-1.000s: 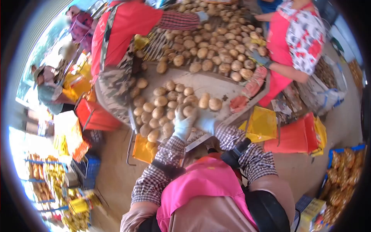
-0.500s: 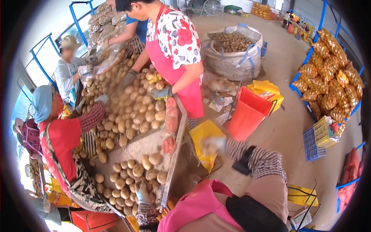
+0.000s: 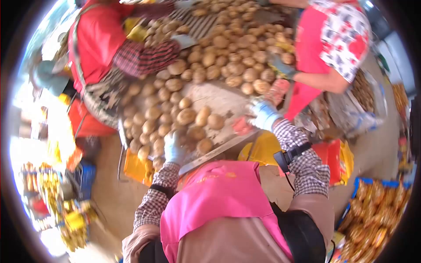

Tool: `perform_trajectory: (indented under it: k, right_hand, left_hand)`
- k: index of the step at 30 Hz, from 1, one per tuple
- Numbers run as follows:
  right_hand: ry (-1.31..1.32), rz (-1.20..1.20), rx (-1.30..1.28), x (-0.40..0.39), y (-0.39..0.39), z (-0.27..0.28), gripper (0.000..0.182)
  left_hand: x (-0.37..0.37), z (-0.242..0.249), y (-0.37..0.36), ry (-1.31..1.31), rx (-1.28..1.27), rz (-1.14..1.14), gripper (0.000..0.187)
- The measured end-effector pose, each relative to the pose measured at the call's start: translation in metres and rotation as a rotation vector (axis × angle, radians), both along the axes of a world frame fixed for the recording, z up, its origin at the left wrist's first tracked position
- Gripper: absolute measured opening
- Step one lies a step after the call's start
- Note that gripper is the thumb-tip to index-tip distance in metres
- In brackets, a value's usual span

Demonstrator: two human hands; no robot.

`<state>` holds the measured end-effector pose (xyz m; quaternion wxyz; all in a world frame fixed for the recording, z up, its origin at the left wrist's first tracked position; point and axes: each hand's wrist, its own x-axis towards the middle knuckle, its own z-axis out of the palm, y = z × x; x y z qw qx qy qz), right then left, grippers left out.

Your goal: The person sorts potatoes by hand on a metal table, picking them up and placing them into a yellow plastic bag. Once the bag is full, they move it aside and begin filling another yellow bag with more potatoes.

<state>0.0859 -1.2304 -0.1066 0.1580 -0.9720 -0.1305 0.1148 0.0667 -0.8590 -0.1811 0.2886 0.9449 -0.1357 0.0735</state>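
Observation:
Many brown potatoes [image 3: 153, 113] lie on the sorting table [image 3: 212, 94]. My left hand [image 3: 174, 148], in a pale glove, touches the near potatoes; its fingers point away from me, and what they may hold is hard to make out. My right hand [image 3: 263, 115], gloved too, is over the table's right edge beside a pink-red roll of netting [image 3: 242, 126]. Its fingers are partly spread and blurred, with no potato visible in them. More potatoes [image 3: 237, 68] are heaped toward the far side.
A co-worker in red [image 3: 98, 44] reaches over the table from the left. Another in a pink apron [image 3: 309, 48] works at the right. Yellow bags [image 3: 263, 149] and a red bag [image 3: 326, 160] hang below the edge. Filled net sacks [image 3: 372, 219] stand at lower right.
The view has turned and moved toward the table. My right hand has gone from above the yellow bag to the table's edge. My left hand remains at the near potatoes.

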Motion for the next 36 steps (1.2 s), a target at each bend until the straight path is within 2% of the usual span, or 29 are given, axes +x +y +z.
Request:
perform_trajectory:
  k: [1, 3, 4, 5, 7, 8, 9, 11, 12, 13, 15, 16, 18, 20, 21, 23, 24, 25, 26, 27, 28, 29, 30, 31, 33, 34, 35, 36]
  right_hand:
    - [-0.043, 0.215, -0.19, 0.009, 0.026, -0.012, 0.06]
    - [0.061, 0.256, -0.243, 0.019, 0.076, -0.026, 0.077]
    - [0.176, 0.226, -0.258, 0.026, 0.1, -0.034, 0.091]
    - [0.275, 0.188, -0.175, 0.029, 0.119, -0.036, 0.099]
    - [0.266, 0.182, -0.232, 0.031, 0.15, -0.033, 0.102]
    - [0.253, 0.178, -0.168, 0.032, 0.155, -0.035, 0.103]
    - [0.281, 0.169, -0.08, 0.029, 0.158, -0.034, 0.103]
    - [0.192, 0.176, 0.024, 0.012, 0.163, -0.061, 0.1]
    - [0.147, 0.221, 0.111, 0.002, 0.166, -0.054, 0.094]
    - [0.149, 0.235, 0.104, -0.006, 0.17, -0.058, 0.094]
    - [0.118, 0.31, 0.194, -0.011, 0.181, -0.069, 0.089]
    - [0.086, 0.343, 0.213, -0.01, 0.193, -0.069, 0.08]
    - [0.056, 0.403, 0.162, -0.008, 0.223, -0.066, 0.077]
    - [0.104, 0.466, 0.067, -0.008, 0.255, -0.052, 0.072]
    - [0.056, 0.511, 0.122, -0.009, 0.269, -0.066, 0.069]
    - [0.305, 0.459, 0.122, -0.013, 0.302, -0.032, 0.063]
    - [0.216, 0.506, 0.359, -0.011, 0.31, -0.054, 0.056]
    - [0.092, 0.523, 0.441, -0.001, 0.32, -0.058, 0.055]
    - [0.02, 0.45, 0.605, 0.021, 0.332, -0.099, 0.043]
    - [0.101, 0.237, 0.472, 0.043, 0.334, -0.058, 0.03]
    - [-0.13, 0.201, 0.217, 0.066, 0.338, -0.038, 0.022]
    - [-0.367, 0.242, -0.008, 0.101, 0.335, -0.079, 0.022]
    - [-0.082, 0.229, -0.115, 0.118, 0.337, -0.065, 0.025]
    - [-0.175, 0.305, -0.139, 0.124, 0.331, -0.077, 0.023]
    - [0.044, 0.149, -0.148, 0.124, 0.339, -0.061, 0.028]
    - [0.058, 0.105, -0.19, 0.129, 0.34, -0.097, 0.032]
    - [0.001, 0.082, -0.235, 0.119, 0.343, -0.093, 0.031]
    - [-0.01, 0.165, -0.371, 0.108, 0.345, -0.091, 0.03]
  left_hand:
    - [-0.004, 0.0, 0.01, 0.001, -0.082, 0.018, 0.05]
    - [-0.021, 0.0, 0.033, 0.036, -0.056, 0.17, 0.048]
    - [-0.031, 0.002, 0.045, 0.077, -0.042, 0.256, 0.047]
    - [-0.041, -0.007, 0.06, 0.08, -0.033, 0.301, 0.047]
    - [-0.061, -0.032, 0.091, 0.052, -0.208, 0.601, 0.038]
    - [-0.067, -0.019, 0.094, 0.009, -0.224, 0.65, 0.035]
    - [-0.072, -0.006, 0.095, 0.011, -0.224, 0.68, 0.035]
    - [-0.071, 0.018, 0.093, 0.312, -0.977, 1.027, 0.036]
    - [-0.088, -0.102, 0.156, 0.212, -0.687, 0.969, 0.041]
    - [-0.094, -0.097, 0.159, 0.273, -0.435, 0.977, 0.047]
    - [-0.098, -0.113, 0.176, 0.554, -0.529, 1.089, 0.05]
    - [-0.1, -0.11, 0.178, 0.553, -0.538, 1.096, 0.05]
    - [-0.103, -0.093, 0.18, 0.754, -1.124, 1.06, 0.05]
    - [-0.103, -0.085, 0.183, 0.766, -1.135, 1.118, 0.047]
    - [-0.103, -0.084, 0.186, 0.784, -1.144, 1.174, 0.045]
    - [-0.104, -0.096, 0.197, 0.703, -1.21, 1.181, 0.04]
    - [-0.103, -0.101, 0.205, 0.62, -1.13, 1.144, 0.037]
    - [-0.104, -0.103, 0.212, 0.539, -1.048, 1.107, 0.035]
    - [-0.103, -0.102, 0.213, 0.319, -0.907, 1.016, 0.034]
    - [-0.096, -0.083, 0.209, 0.324, -0.906, 1.013, 0.034]
    - [-0.083, -0.046, 0.2, 0.229, -0.62, 0.879, 0.035]
    - [-0.068, -0.017, 0.19, 0.134, -0.341, 0.734, 0.035]
    - [-0.052, 0.0, 0.18, 0.173, -0.254, 0.605, 0.039]
    - [-0.035, 0.009, 0.172, 0.204, -0.168, 0.471, 0.044]
    - [-0.007, 0.008, 0.156, 0.259, -0.102, 0.328, 0.055]
    - [0.01, 0.005, 0.149, 0.395, -0.07, 0.32, 0.064]
    - [0.022, 0.007, 0.141, 0.383, -0.077, 0.288, 0.064]
    - [0.031, 0.012, 0.132, 0.468, 0.039, 0.355, 0.064]
